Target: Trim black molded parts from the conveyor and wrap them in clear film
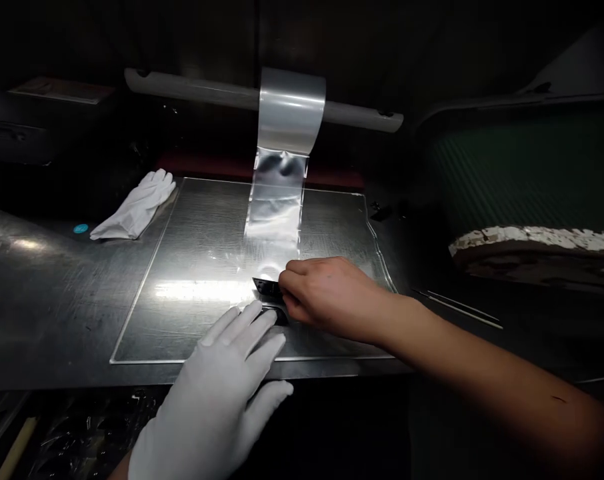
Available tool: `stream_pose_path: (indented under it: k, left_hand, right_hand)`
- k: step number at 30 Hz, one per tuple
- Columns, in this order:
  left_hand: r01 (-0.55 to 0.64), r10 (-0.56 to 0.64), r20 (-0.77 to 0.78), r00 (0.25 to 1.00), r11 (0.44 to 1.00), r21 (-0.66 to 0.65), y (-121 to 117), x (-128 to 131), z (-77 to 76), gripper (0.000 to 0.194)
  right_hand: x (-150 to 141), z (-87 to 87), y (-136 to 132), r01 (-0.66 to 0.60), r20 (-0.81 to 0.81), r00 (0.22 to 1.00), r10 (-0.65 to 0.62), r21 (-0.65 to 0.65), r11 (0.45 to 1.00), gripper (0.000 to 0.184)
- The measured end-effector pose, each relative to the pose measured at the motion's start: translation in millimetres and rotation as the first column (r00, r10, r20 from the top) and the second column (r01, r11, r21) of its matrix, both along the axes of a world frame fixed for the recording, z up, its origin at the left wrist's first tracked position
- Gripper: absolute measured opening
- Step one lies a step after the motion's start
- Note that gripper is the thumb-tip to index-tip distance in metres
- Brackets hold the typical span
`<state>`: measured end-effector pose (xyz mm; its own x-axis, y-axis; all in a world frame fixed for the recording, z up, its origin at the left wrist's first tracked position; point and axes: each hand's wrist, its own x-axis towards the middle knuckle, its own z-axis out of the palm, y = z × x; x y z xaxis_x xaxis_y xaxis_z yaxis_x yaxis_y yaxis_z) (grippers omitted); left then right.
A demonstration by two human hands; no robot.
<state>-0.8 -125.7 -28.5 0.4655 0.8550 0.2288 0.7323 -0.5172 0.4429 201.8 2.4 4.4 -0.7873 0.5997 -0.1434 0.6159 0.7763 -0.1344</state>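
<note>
My bare right hand (322, 290) is closed around a small, dark, flat blade (266, 287), its pointed end showing to the left of my fingers. The blade lies across the lower end of a clear film strip (277, 213), over a clear-edged sheet (202, 233). In a white glove, my left hand (227, 373) lies flat with its fingers stretched out and thumb apart. Its fingertips rest on or beside a small, dark, curved piece (281, 315) just below the blade; the fingers partly hide this piece.
The film roll (292, 110) hangs on a grey bar (192, 87) at the back. A white glove (137, 203) and a blue round sticker (81, 228) lie left. Thin sticks (462, 310) lie right, below a green ridged object (522, 173). A dark tray (92, 427) sits lower left.
</note>
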Motion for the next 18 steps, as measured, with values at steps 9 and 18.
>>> stream_pose_path:
  k: [9, 18]
  left_hand:
    - [0.045, -0.045, -0.031, 0.998, 0.999, -0.007, 11, 4, -18.0, 0.039]
    - [-0.028, 0.029, 0.125, 0.992, 1.0, -0.012, 3, -19, -24.7, 0.04]
  right_hand:
    - [-23, -4.4, 13, -0.075, 0.126, 0.989, 0.079, -0.033, 0.997, 0.011]
    - [71, -10.8, -23, 0.331, -0.222, 0.915, -0.336, -0.063, 0.942, 0.021]
